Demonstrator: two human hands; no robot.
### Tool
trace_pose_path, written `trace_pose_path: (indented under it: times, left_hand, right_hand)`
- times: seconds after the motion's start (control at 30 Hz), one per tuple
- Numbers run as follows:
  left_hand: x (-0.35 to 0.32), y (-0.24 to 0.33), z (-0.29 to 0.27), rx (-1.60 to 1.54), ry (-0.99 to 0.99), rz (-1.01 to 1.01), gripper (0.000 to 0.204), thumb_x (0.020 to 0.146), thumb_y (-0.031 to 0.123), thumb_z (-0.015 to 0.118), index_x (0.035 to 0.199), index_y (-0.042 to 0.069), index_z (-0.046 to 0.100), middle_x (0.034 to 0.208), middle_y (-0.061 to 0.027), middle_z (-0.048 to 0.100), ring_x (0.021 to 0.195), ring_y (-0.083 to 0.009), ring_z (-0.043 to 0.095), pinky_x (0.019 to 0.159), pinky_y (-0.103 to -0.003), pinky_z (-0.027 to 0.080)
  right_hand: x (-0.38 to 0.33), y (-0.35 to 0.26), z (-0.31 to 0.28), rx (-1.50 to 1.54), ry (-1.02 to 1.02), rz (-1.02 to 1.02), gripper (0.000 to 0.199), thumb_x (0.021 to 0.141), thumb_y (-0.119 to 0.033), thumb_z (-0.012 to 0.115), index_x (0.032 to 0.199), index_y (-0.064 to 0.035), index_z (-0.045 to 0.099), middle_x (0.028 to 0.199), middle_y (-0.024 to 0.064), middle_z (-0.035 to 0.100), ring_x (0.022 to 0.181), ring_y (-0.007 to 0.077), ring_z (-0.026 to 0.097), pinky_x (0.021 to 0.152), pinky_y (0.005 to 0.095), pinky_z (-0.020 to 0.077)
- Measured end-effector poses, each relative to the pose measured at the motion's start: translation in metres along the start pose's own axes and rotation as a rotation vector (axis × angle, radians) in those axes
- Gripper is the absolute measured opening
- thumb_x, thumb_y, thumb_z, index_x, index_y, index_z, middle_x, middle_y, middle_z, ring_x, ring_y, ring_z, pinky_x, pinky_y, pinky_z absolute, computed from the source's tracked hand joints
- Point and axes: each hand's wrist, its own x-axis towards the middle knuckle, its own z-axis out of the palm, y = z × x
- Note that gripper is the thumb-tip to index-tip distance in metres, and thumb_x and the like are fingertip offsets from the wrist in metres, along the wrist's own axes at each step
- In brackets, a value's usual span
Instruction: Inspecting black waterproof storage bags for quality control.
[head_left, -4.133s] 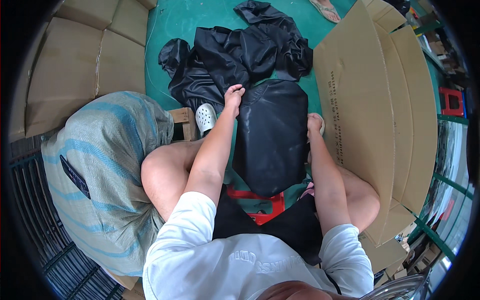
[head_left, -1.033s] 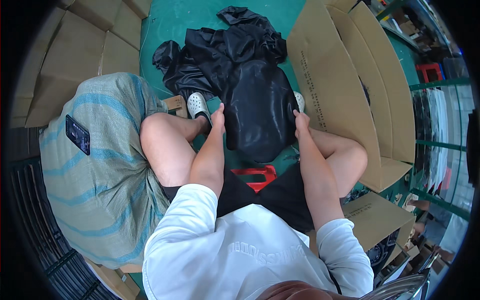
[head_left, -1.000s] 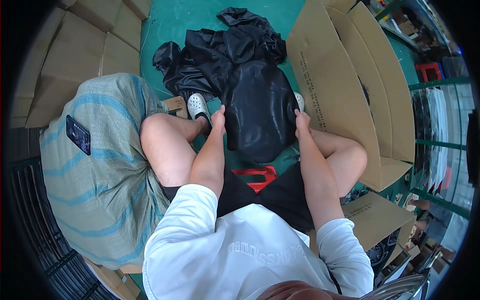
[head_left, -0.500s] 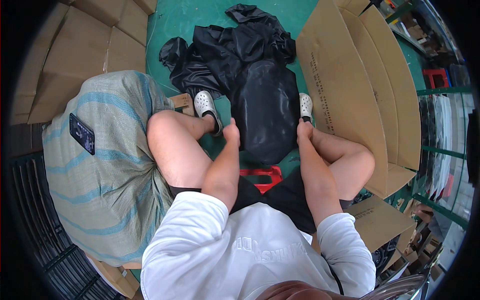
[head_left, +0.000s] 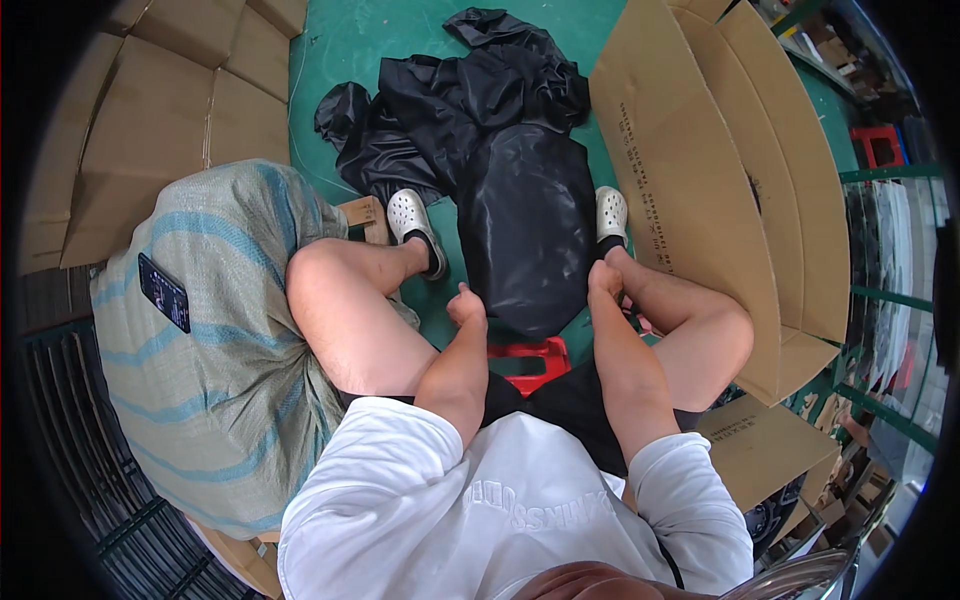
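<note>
I sit on a red stool point(head_left: 528, 360) with a shiny black folded garment point(head_left: 525, 225) stretched out in front of me between my knees. My left hand point(head_left: 466, 304) grips its near left corner and my right hand point(head_left: 604, 278) grips its near right corner. Beyond it a heap of loose black garments point(head_left: 450, 100) lies on the green floor point(head_left: 350, 45). My feet in white clogs point(head_left: 410, 215) rest on either side of the held piece.
A big striped woven sack point(head_left: 215, 370) stands at my left with a dark phone point(head_left: 164, 293) lying on it. Flattened cardboard point(head_left: 150, 110) lies at the far left. A large open cardboard box point(head_left: 720, 180) stands at my right. Metal shelving point(head_left: 890, 300) lines the right rim.
Both hands have slid back along the black garment from its far end toward my body. The view shifted slightly.
</note>
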Motion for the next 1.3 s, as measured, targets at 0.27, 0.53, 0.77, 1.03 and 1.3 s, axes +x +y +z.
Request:
trace_pose_path:
  times: [0.27, 0.53, 0.77, 1.03, 1.3]
  left_hand:
    - [0.003, 0.005, -0.003, 0.024, 0.066, -0.125, 0.045, 0.092, 0.038, 0.057, 0.103, -0.003, 0.071, 0.111, -0.0268, 0.066, 0.106, -0.0432, 0.062, 0.096, -0.048, 0.046]
    - [-0.028, 0.099, 0.004, -0.052, 0.137, 0.991, 0.043, 0.084, 0.023, 0.065, 0.118, 0.000, 0.054, 0.123, -0.0206, 0.057, 0.117, -0.0388, 0.051, 0.102, -0.048, 0.039]
    - [-0.055, 0.232, 0.029, 0.222, -0.029, 1.656, 0.070, 0.085, 0.026, 0.066, 0.143, -0.001, 0.037, 0.152, -0.0193, 0.032, 0.139, -0.0360, 0.033, 0.116, -0.045, 0.026]
    - [-0.051, 0.241, 0.095, 0.648, -0.181, 1.840, 0.078, 0.093, 0.055, 0.049, 0.154, 0.012, 0.025, 0.160, -0.0170, 0.017, 0.149, -0.0314, 0.015, 0.120, -0.046, 0.011]
    - [-0.051, 0.245, 0.105, 0.655, -0.208, 1.848, 0.078, 0.095, 0.058, 0.042, 0.153, 0.010, 0.025, 0.160, -0.0204, 0.015, 0.149, -0.0333, 0.012, 0.120, -0.046, 0.010]
  right_hand:
    - [0.007, 0.002, 0.007, 0.008, 0.015, 0.049, 0.040, 0.078, -0.023, 0.060, 0.107, 0.0020, 0.069, 0.115, 0.0246, 0.065, 0.111, 0.0430, 0.061, 0.096, 0.0526, 0.0460]
    - [-0.066, -0.059, -0.010, 0.025, 0.330, -1.252, 0.051, 0.086, -0.022, 0.061, 0.131, -0.0019, 0.049, 0.136, 0.0183, 0.050, 0.133, 0.0355, 0.040, 0.111, 0.0486, 0.0289]
    - [-0.092, -0.015, 0.002, -0.410, 0.115, -1.269, 0.072, 0.093, -0.038, 0.052, 0.152, -0.0036, 0.026, 0.160, 0.0152, 0.021, 0.148, 0.0302, 0.019, 0.119, 0.0493, 0.0139]
    - [-0.095, -0.014, 0.004, -0.483, 0.046, -1.185, 0.076, 0.093, -0.042, 0.050, 0.154, -0.0058, 0.022, 0.162, 0.0132, 0.016, 0.149, 0.0284, 0.014, 0.120, 0.0496, 0.0085]
    - [-0.094, -0.020, 0.004, -0.509, 0.063, -1.171, 0.076, 0.092, -0.042, 0.051, 0.153, -0.0052, 0.025, 0.161, 0.0134, 0.017, 0.149, 0.0294, 0.015, 0.119, 0.0516, 0.0095]
